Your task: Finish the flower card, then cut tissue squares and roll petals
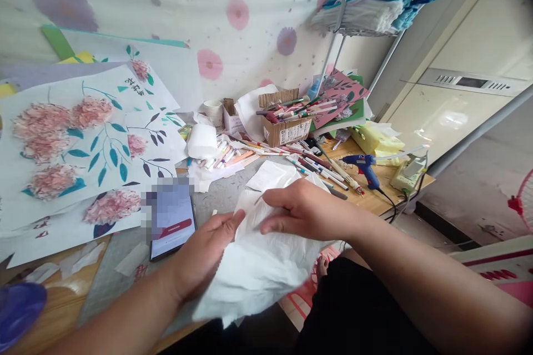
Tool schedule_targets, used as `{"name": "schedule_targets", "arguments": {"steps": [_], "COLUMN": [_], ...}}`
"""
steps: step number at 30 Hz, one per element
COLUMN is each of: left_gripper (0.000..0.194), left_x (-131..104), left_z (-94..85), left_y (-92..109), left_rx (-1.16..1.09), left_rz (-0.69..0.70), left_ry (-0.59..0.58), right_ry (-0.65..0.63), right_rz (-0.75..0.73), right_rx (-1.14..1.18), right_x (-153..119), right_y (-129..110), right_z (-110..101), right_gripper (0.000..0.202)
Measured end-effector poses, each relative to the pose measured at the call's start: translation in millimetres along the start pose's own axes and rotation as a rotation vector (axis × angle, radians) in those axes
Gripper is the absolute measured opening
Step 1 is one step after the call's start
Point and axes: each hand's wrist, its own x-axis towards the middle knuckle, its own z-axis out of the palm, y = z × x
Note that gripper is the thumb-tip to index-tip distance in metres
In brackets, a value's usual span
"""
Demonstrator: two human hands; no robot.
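Observation:
A thin, crumpled white plastic bag point(262, 272) with a jagged edge hangs between my hands over the front of the table. My left hand point(208, 249) is closed on its left side, the thumb pressed on top and the other fingers hidden behind. At the upper part of the bag, my right hand point(300, 211) has its fingers curled against the plastic; thumb and forefinger show a small gap, and the rest are hidden. A small dark sliver shows by the right forefinger's tip. Just beyond the bag lies a white paper piece point(270, 173).
A phone point(172, 222) lies left of my left hand. Paper-flower pictures point(100, 155) lean at the left. Behind are many markers point(318, 169), a cardboard box point(287, 130) of pens, and a blue glue gun point(364, 166) with its cord. A purple object point(20, 310) sits front left.

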Motion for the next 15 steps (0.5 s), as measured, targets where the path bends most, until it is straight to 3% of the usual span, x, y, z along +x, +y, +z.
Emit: {"name": "schedule_targets", "arguments": {"steps": [3,7,9,15], "left_gripper": [0.042,0.053,0.049,0.021], "left_x": [-0.5,0.2,0.6,2.5], "left_z": [-3.8,-5.6,-5.4,-3.9], "left_y": [-0.2,2.1,3.6,1.1], "left_rx": [0.032,-0.060,-0.039,0.157], "left_rz": [-0.050,-0.030,-0.026,-0.050], "left_ry": [-0.062,-0.424,-0.543,-0.475], "right_ry": [-0.011,-0.060,-0.066,-0.070], "right_rz": [0.019,0.062,0.088,0.109], "right_rx": [-0.119,-0.183,-0.195,-0.169], "right_x": [1.5,1.8,2.3,2.5], "right_y": [0.6,2.4,2.4,1.6], "right_z": [5.0,7.2,7.8,6.5], "right_gripper": [0.015,0.017,0.018,0.025]}}
